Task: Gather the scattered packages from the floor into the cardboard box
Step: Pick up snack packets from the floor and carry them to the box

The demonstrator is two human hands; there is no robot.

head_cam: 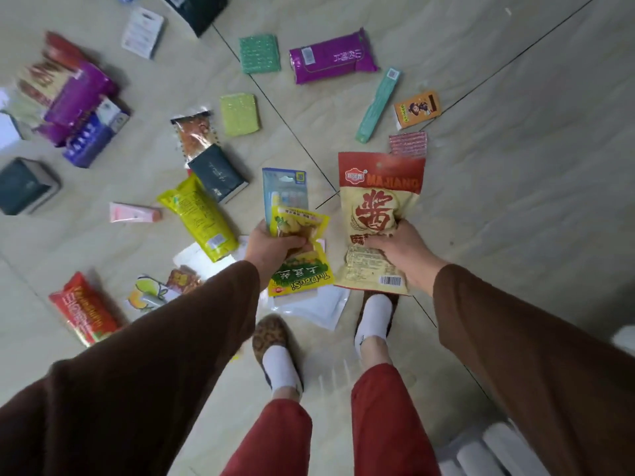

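The left hand (pixel 271 247) grips a small bundle: two yellow snack sachets (pixel 299 262) and a carded toothbrush pack (pixel 285 190). The right hand (pixel 402 250) curls round a crinkly red-and-cream sauce pouch (pixel 378 214). No cardboard box shows here, so nothing can be counted as delivered; by the look of it the job is early. Flat clear bags (pixel 312 304) lie by the feet on the glossy tiled floor (pixel 515 149); further off sit a yellow stand-up pouch (pixel 202 218), a dark boxy pack (pixel 218 173), a green sponge (pixel 239 114) and a glossy purple pack (pixel 331 56)
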